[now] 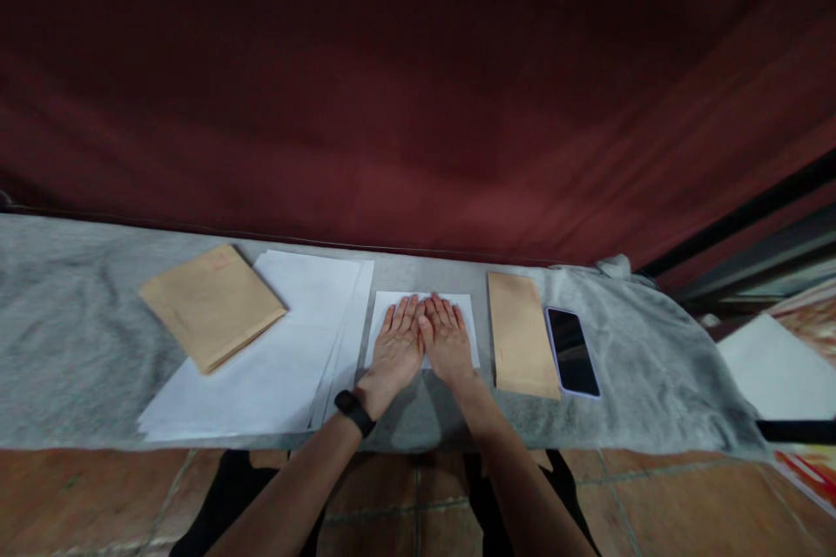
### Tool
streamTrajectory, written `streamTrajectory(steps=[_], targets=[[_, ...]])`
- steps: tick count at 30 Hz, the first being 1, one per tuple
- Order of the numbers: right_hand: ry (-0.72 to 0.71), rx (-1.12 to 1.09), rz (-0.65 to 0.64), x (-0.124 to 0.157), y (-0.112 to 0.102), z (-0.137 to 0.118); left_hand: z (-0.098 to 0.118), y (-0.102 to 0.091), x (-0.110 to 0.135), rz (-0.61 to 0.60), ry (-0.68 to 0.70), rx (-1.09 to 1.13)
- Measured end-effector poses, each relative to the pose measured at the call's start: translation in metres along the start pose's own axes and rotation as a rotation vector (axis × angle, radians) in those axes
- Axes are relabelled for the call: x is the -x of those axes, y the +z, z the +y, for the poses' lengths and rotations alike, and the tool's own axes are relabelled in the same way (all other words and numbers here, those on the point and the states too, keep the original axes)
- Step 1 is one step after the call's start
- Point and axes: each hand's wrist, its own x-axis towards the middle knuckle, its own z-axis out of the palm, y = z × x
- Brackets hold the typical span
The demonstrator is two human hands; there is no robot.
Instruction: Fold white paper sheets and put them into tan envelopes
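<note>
A white sheet of paper (470, 322), smaller than the sheets to its left, lies in front of me on the grey cloth. My left hand (397, 339) rests flat on its left half, fingers stretched out. Beside it, my right hand (448, 335) presses flat on the right half with its fingers extended. The two hands touch at the thumbs and cover most of the paper; whether it is folded I cannot tell. To the right of my right hand lies a long brown envelope (522, 335).
Several large white sheets (261, 392) lie at the left, partly under a stack of brown envelopes (212, 305). A phone (573, 352) sits right of the long envelope. Grey cloth (659, 374) covers the table. Behind it hangs a dark red curtain (392, 122).
</note>
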Motion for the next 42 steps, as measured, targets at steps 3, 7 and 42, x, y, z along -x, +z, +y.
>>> streamTrajectory(steps=[3, 7, 42], targets=[[0.043, 0.038, 0.013, -0.003, 0.004, 0.001, 0.0, 0.002, -0.004, 0.024, -0.015, 0.005], [0.101, 0.069, 0.02, -0.006, 0.01, 0.002, 0.001, 0.005, -0.008, 0.067, -0.066, 0.024], [-0.165, -0.039, -0.06, 0.07, -0.017, -0.012, 0.018, -0.004, 0.066, 0.071, 0.083, 0.012]])
